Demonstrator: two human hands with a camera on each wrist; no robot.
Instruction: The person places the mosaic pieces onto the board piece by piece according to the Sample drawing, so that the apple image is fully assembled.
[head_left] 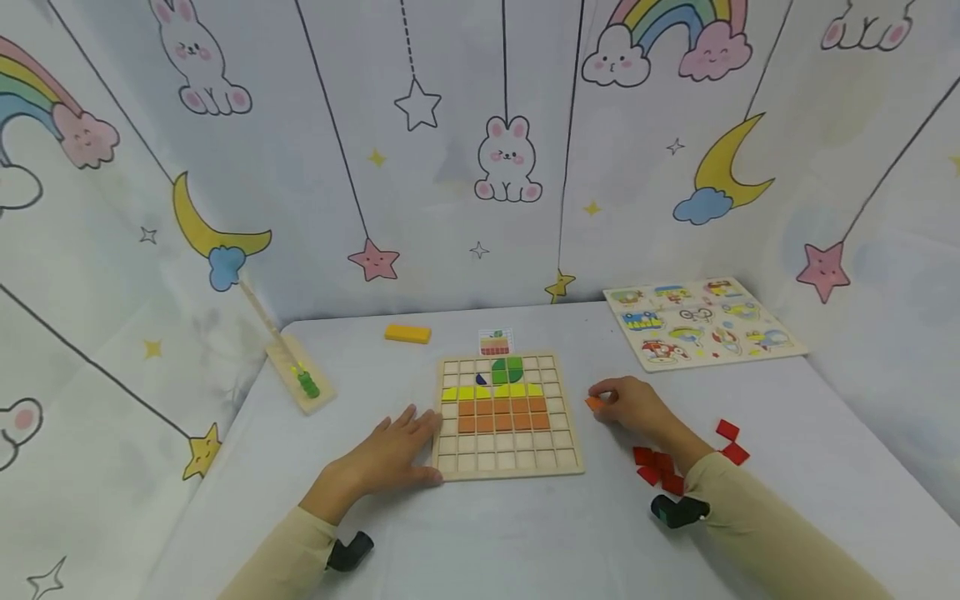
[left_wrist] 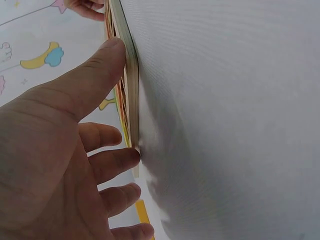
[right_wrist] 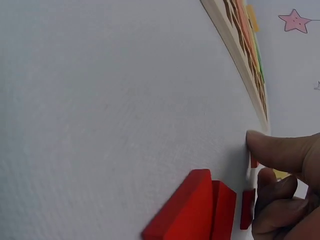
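Note:
A wooden grid board (head_left: 483, 460) lies in the middle of the table, holding orange squares (head_left: 502, 415), a row of yellow pieces (head_left: 491, 392), green pieces (head_left: 507, 370) and a small dark blue piece (head_left: 481, 379). My left hand (head_left: 382, 454) rests at the board's left side with fingers spread; in the left wrist view its thumb and fingertips touch the board's edge (left_wrist: 132, 95). To the right of the board, my right hand (head_left: 636, 407) pinches an orange tile (head_left: 595, 403) between thumb and fingers, low over the tabletop.
Red tiles (head_left: 663, 462) lie loosely near my right forearm, with more red tiles (head_left: 727, 430) farther right. Behind the board are a pattern card (head_left: 496, 342) and a yellow block (head_left: 408, 334). A picture puzzle (head_left: 705, 321) lies back right; a wooden base with a green caterpillar (head_left: 307, 382) stands left.

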